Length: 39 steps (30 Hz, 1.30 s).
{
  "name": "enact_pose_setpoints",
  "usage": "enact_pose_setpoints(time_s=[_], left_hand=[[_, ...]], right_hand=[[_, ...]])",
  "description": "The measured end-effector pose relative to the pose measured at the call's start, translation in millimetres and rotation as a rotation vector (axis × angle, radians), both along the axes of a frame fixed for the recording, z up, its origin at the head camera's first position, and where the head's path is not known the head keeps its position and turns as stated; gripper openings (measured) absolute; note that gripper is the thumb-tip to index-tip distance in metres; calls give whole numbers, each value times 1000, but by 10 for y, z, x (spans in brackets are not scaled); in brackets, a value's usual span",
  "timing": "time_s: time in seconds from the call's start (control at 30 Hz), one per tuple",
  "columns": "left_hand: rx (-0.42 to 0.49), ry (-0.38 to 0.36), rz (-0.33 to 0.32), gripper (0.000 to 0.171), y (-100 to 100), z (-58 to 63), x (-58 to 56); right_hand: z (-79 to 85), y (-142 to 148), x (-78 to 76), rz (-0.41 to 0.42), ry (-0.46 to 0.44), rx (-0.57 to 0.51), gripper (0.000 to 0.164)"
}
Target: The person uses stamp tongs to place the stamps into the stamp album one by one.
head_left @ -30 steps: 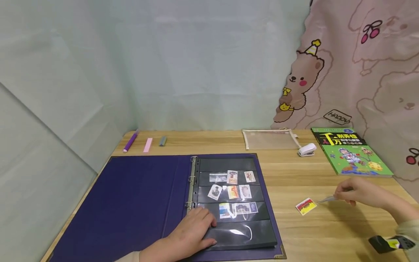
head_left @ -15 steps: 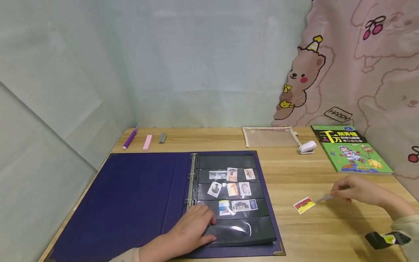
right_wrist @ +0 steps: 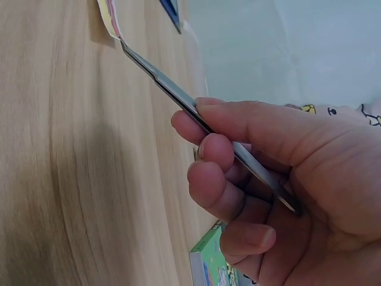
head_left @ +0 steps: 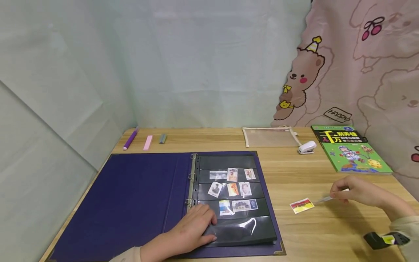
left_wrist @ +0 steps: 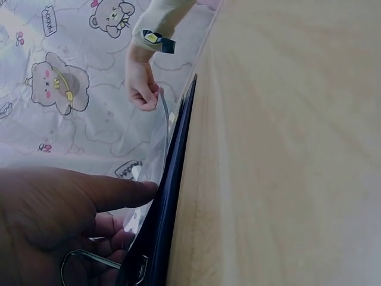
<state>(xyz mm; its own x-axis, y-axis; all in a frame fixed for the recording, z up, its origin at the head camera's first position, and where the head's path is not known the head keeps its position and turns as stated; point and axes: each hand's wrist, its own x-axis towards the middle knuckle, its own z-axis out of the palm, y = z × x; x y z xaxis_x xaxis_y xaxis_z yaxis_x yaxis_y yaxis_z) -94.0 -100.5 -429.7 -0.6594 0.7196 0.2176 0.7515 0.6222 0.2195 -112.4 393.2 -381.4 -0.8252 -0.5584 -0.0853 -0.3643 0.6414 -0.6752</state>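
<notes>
My right hand (head_left: 355, 191) pinches slim metal tweezers (right_wrist: 172, 92) between thumb and fingers. At the tweezers' tips is the corner of a red and yellow stamp (head_left: 302, 205); in the right wrist view the stamp (right_wrist: 109, 16) looks bent and raised over the table. A dark blue ring-binder stamp album (head_left: 137, 189) lies open to the left. Several stamps sit in clear strips on its black page (head_left: 242, 234). My left hand (head_left: 188, 229) rests on that page's lower left, beside the metal rings (head_left: 193, 178), its thumb (left_wrist: 128, 193) stretched out along the page.
Behind the album lie a purple pen (head_left: 131, 140), a pink strip (head_left: 148, 142) and a small grey-green piece (head_left: 162, 138). A mesh zip pouch (head_left: 270, 137), a white stapler (head_left: 307, 147) and a green book (head_left: 351, 151) stand at the back right.
The tweezers have closed in on the stamp's corner. Stamp, tweezers and right hand have shifted slightly left, and the stamp has turned a little. The left hand stays on the page.
</notes>
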Motion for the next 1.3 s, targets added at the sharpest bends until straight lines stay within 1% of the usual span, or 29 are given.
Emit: enact_pose_setpoints(time_s=[0.17,0.37,0.6,0.7,0.9,1.03,1.17,1.3], left_hand=[[-9,-31,-7,33,-3,19,-1],[-13,-51,-10,34,-7,28,-4],[-2,-80,-6,37,-9,33,-15],[13,-86,-7,38,-9,30,-19],[45,-76,-17,39,-20,17,-19],[53,-77,-17,40,-23,17,-19],[58,-94,-20,39,-20,19,-22],[59,-99,-31,38,-13,17,-25]], right_hand=[[13,-19,23,27,17,-48,15],[91,-43,54,23,31,-62,14],[210,-90,70,45,4,-110,15],[260,-126,73,38,11,-96,16],[312,-203,66,34,67,-71,21],[348,-285,52,18,93,-55,20],[393,-396,37,24,79,-65,18],[422,-521,27,25,87,-79,16]])
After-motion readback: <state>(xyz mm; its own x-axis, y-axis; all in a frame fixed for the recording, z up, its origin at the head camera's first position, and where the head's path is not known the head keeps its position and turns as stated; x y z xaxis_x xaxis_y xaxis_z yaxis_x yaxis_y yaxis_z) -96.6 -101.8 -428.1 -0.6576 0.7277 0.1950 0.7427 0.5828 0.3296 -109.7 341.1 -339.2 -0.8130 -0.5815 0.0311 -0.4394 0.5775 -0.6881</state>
